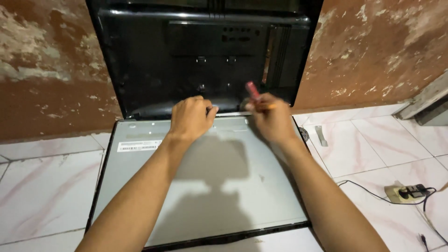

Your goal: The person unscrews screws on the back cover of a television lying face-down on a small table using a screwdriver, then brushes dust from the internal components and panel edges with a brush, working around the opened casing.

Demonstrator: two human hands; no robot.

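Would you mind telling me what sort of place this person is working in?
Probably an informal home or backyard repair spot, not a fitted workshop: a flat grey metal screen panel lies on the pink-veined white tiled floor, its black plastic back cover leans against a peeling reddish-brown plaster wall.

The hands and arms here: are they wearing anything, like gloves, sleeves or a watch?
Nothing worn shows. The left hand and right hand are bare, with no gloves, rings or watch in view. Both forearms are uncovered right down to the picture's bottom edge, so no sleeve appears.
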